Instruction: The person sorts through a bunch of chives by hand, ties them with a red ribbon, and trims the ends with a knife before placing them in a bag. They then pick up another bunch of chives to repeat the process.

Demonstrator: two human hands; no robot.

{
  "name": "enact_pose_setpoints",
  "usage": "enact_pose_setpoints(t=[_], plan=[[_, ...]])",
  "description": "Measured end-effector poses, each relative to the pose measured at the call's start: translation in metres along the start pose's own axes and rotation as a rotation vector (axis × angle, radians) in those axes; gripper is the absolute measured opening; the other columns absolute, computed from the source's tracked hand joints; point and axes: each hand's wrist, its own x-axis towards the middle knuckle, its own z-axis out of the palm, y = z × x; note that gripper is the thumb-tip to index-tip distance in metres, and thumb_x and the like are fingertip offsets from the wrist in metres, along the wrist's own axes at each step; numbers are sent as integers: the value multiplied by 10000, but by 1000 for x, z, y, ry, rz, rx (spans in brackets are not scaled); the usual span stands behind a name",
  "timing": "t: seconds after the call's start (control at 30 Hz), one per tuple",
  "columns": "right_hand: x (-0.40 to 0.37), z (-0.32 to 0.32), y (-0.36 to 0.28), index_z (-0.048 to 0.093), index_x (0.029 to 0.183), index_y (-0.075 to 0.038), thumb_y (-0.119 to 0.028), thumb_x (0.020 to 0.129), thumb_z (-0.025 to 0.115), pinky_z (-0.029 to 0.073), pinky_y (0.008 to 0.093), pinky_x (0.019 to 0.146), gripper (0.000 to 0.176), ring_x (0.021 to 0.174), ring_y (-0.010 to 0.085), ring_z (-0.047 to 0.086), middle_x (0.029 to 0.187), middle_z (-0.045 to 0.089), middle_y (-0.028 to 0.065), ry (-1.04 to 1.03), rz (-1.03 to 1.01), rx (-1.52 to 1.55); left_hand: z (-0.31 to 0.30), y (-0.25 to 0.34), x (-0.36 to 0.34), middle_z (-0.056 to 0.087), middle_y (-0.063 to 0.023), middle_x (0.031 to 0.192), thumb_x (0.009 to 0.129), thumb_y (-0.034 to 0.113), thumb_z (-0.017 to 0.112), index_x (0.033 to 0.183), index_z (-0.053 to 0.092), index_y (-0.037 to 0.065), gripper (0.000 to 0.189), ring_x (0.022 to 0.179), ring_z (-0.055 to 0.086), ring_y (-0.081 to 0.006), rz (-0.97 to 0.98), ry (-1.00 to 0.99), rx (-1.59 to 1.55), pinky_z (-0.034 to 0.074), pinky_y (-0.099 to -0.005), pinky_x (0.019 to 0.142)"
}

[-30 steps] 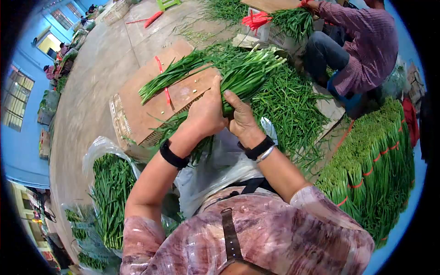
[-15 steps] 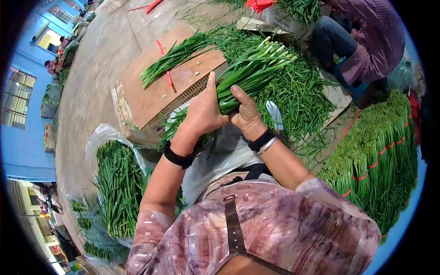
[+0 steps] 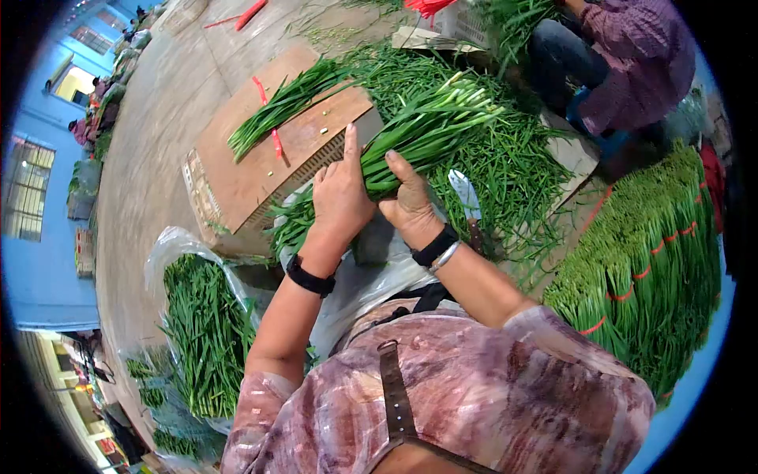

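A thick bunch of garlic chives (image 3: 430,126) slants across in front of me, its pale stalk ends up and to the right. My right hand (image 3: 412,201) grips it from below, thumb raised along the leaves. Against the lower part of the bunch is my left hand (image 3: 341,193), index finger stretched upward and other fingers curled in; leaf ends (image 3: 294,229) stick out on its far side. A smaller bunch of chives (image 3: 284,110) lies on a brown board (image 3: 221,170) over a crate, across a red tie strip (image 3: 277,143).
Loose chives (image 3: 505,166) are heaped right of the board, with a knife (image 3: 466,194) near my right forearm. Red-banded green bundles (image 3: 632,261) stand at right. A plastic bag of chives (image 3: 205,332) sits at left. A co-worker (image 3: 632,63) crouches at upper right.
The view has shifted slightly, moving the board and heap leftward in the picture. My left index finger now points up more plainly, the other fingers curled. The right hand keeps its grip.
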Motion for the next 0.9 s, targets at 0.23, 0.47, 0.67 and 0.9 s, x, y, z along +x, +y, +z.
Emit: enact_pose_setpoints(t=[0.23,0.47,0.67,0.9], plan=[[-19,11,-17,555,1123,-87,-131,726,736,444,318,844,438,938,151,562,1060,595,11,-13,-1,-171,4,-7,3,622,-223,768,654,76,647,1286,334,23,707,722,608,-414,-43,-164,-164,479,-490,635],[-44,-15,-125,524,1131,32,-202,843,615,499,272,709,382,892,191,626,996,636,141,-268,419,-539,-50,-16,18,597,-281,872,666,27,595,1052,519,-2,394,883,571,-438,-3,-252,-284,457,-469,739],[-66,-74,-178,553,1078,61,-123,863,568,482,216,551,283,657,149,630,874,654,116,169,121,-877,-51,-35,12,584,-286,961,651,-24,574,1146,505,-18,500,943,565,-413,0,-386,-430,455,-418,801],[-80,-96,-188,578,1033,34,-94,869,555,464,214,495,209,611,137,616,795,649,110,336,114,-990,-48,-2,45,516,-271,1170,617,-46,561,1314,382,32,723,1181,410,-424,232,-79,-380,306,-486,988]])
